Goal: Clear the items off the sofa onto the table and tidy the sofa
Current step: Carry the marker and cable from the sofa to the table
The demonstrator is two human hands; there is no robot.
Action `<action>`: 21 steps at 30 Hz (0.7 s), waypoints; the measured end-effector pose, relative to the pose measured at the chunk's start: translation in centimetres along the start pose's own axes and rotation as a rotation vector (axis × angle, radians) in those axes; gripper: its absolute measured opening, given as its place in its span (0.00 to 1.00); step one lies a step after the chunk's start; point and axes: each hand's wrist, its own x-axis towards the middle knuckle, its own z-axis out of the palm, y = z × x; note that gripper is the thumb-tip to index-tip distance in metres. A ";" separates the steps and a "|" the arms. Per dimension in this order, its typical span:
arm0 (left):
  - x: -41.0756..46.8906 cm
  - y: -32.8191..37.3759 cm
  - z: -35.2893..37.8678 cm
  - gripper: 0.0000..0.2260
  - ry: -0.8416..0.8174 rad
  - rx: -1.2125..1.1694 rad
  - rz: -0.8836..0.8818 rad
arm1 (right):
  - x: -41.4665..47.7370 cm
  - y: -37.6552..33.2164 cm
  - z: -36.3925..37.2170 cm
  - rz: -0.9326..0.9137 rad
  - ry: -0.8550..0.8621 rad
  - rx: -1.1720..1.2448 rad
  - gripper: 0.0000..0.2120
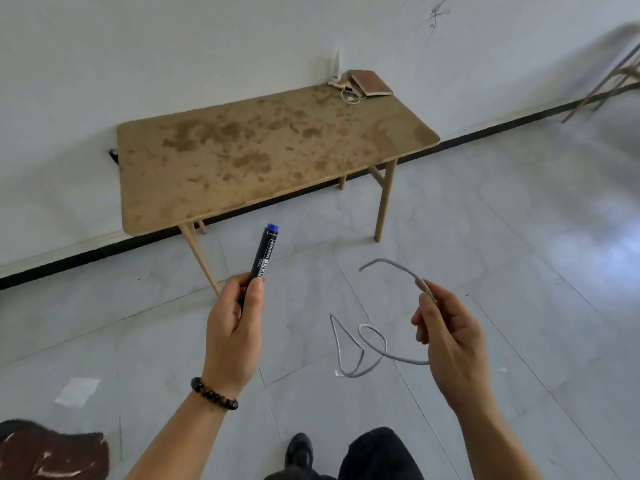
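Now left hand [232,336] grips marker [265,252]; right hand [450,337] pinches cable [372,344].

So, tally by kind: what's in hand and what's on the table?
marker: 1, in the left hand
grey cable: 1, in the right hand
brown notebook: 1, on the table
white cord: 1, on the table
Total: 4

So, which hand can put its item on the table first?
Probably left: the left hand holds the black blue-capped marker near the wooden table edge; the right hand dangles a grey cable lower.
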 end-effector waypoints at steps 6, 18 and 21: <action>13.5 0.8 10.6 0.12 -0.140 0.056 0.072 | 13.5 1.9 0.2 0.020 0.147 0.132 0.09; 39.5 6.1 26.1 0.16 0.000 0.077 0.070 | 51.5 -6.8 2.1 -0.234 0.016 0.173 0.10; 44.7 6.4 28.2 0.16 0.036 0.059 0.055 | 59.2 -9.7 3.5 -0.291 -0.022 0.247 0.11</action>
